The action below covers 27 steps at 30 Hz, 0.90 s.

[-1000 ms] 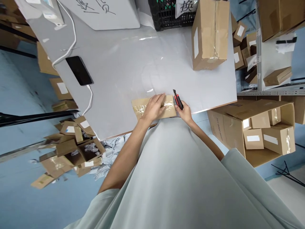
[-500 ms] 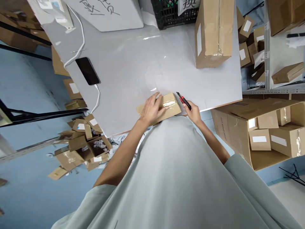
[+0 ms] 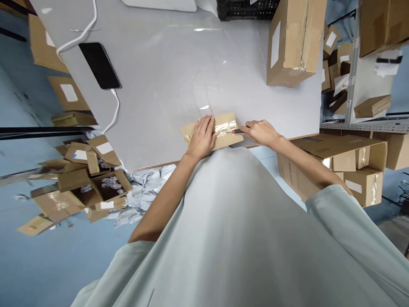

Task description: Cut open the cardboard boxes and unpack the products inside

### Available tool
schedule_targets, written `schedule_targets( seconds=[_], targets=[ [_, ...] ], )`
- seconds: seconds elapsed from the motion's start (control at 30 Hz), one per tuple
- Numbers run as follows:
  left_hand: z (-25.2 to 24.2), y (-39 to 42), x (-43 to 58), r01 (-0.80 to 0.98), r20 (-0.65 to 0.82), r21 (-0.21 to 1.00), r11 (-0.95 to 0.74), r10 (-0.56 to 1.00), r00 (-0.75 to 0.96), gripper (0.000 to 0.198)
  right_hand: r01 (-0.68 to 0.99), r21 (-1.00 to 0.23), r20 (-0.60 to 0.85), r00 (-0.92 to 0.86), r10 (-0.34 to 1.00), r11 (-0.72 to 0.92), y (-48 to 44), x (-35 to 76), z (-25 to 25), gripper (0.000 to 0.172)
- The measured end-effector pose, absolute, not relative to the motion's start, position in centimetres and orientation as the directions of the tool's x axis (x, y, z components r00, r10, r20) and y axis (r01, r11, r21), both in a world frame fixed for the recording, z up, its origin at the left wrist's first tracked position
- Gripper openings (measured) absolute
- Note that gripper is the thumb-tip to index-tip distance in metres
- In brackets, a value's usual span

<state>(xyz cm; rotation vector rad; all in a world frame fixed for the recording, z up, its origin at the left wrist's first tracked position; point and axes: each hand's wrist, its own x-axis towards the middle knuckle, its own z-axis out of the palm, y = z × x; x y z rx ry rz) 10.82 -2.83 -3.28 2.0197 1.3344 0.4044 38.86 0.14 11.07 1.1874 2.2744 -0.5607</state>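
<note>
A small cardboard box [image 3: 226,142] with shiny clear tape along its top lies near the front edge of the table. My left hand [image 3: 201,138] rests flat on its left half, fingers stretched out and held close together. From the right, my right hand [image 3: 262,133] is closed around a red and black utility knife [image 3: 237,131]. The knife's tip end is at the right end of the taped seam; I cannot make out whether the blade is in the tape.
A tall taped carton [image 3: 297,47] stands at the table's back right, beside a black crate [image 3: 246,10]. A phone [image 3: 100,66] on a white cable lies left. Opened boxes [image 3: 110,185] and crumpled paper [image 3: 143,192] are piled lower left; a large carton [image 3: 294,175] holding boxes stands right.
My right hand has turned and brought the knife from beside the box to its taped top, pointing left. My left hand stays on the box. The camera view has shifted.
</note>
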Motion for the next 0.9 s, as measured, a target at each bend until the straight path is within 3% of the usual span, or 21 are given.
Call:
schedule_targets(
  seconds=[0.47,0.9],
  targets=[
    [-3.8,-4.4,9.8,0.693,-0.091,0.704,-0.156,0.948,0.306,0.072,0.740,-0.100,-0.615,-0.571,0.544,0.665,1.8,35.6,10.7,0.041],
    [-4.2,-4.4,9.7,0.682,-0.092,0.715,-0.157,0.945,0.315,0.073,0.780,0.031,-0.689,-0.436,0.579,0.625,2.3,40.4,12.8,0.046]
  ],
)
